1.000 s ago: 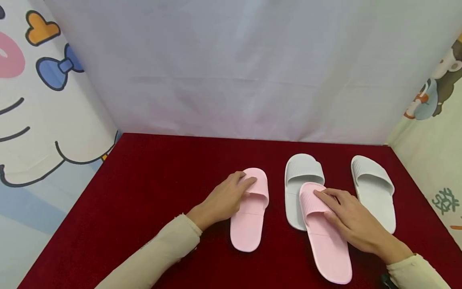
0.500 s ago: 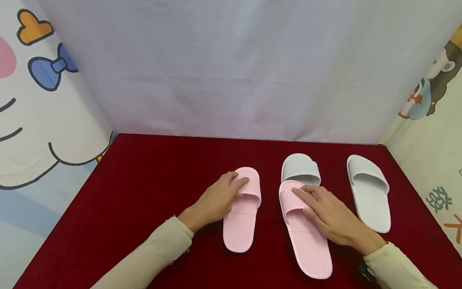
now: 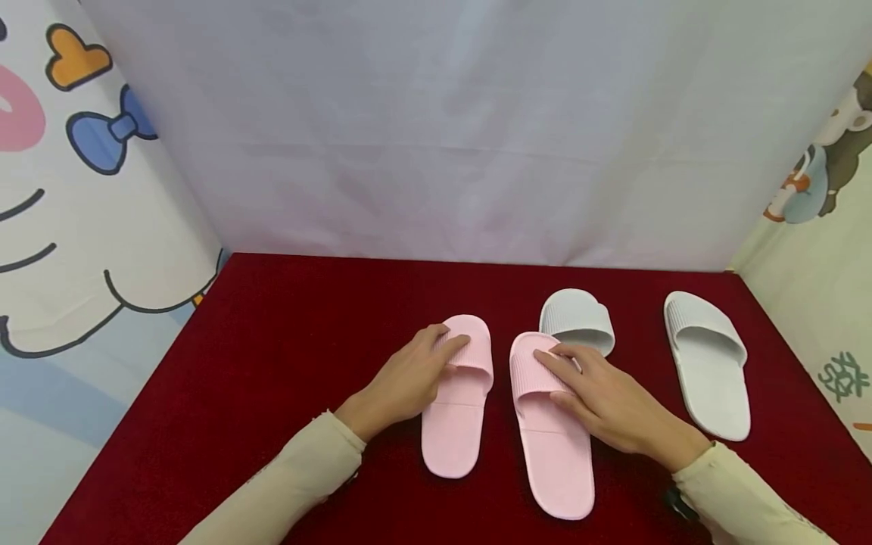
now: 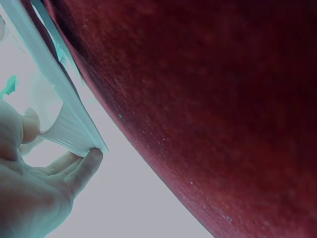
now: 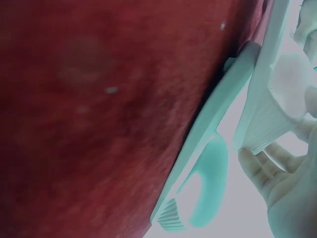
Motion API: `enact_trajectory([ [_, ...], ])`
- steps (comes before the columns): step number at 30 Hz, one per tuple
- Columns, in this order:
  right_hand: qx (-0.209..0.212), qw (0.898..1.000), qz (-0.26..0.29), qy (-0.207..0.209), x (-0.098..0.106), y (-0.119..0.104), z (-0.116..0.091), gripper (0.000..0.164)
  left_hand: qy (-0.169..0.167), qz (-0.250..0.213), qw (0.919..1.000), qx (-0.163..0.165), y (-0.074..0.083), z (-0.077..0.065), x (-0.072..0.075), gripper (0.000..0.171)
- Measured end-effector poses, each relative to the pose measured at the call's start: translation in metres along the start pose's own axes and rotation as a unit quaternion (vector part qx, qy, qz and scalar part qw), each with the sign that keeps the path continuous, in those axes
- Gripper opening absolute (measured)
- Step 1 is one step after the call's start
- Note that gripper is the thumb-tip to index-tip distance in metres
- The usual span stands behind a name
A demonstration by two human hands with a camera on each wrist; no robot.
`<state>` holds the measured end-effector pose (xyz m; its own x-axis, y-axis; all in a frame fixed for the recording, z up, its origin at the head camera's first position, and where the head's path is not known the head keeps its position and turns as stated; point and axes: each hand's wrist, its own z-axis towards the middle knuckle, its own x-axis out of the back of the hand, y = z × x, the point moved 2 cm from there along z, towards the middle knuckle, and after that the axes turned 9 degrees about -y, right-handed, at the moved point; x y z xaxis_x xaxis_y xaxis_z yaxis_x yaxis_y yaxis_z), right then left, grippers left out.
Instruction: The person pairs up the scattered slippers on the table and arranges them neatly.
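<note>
Two pink slippers lie side by side in the head view, toes pointing away. My left hand (image 3: 407,376) grips the left pink slipper (image 3: 451,439) across its ribbed strap, fingers on the far side. In the left wrist view, its thumb and fingertips (image 4: 91,159) press the strap's sides. My right hand (image 3: 616,401) grips the right pink slipper (image 3: 557,473) by its strap; this slipper covers the lower part of a white slipper (image 3: 575,318). The right wrist view has the right slipper's strap (image 5: 267,121) between thumb and fingers, next to the white slipper's sole (image 5: 213,114).
A second white slipper (image 3: 711,371) lies farther right on the dark red cloth (image 3: 306,325). A pale curtain (image 3: 443,151) hangs behind the table. Cartoon-printed sheets (image 3: 61,303) hang at both sides.
My right hand has carried its pink slipper leftward, closer to the left one and turned straighter. The left hand and its slipper have shifted slightly left. Both white slippers have stayed put.
</note>
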<state>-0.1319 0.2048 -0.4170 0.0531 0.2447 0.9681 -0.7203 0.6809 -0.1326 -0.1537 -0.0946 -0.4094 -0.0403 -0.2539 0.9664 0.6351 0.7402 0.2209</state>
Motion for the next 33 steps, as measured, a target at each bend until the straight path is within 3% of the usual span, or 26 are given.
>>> enact_trajectory([
  [9,0.006,1.0,0.01,-0.012,-0.002,-0.007,0.017,0.055,0.001,0.002,1.0,0.002,-0.001,-0.005,0.003,0.049],
  [16,0.021,1.0,0.015,-0.01,-0.005,-0.012,0.032,0.053,-0.003,0.008,0.9997,0.024,-0.005,-0.011,0.004,0.051],
  [26,-0.007,0.999,0.024,-0.035,-0.009,-0.017,0.046,0.053,0.002,-0.001,0.9992,0.039,-0.011,-0.019,0.008,0.049],
  [33,-0.003,0.999,0.033,-0.04,-0.008,-0.02,0.055,0.052,0.014,-0.004,0.9991,0.04,-0.013,-0.021,0.009,0.048],
])
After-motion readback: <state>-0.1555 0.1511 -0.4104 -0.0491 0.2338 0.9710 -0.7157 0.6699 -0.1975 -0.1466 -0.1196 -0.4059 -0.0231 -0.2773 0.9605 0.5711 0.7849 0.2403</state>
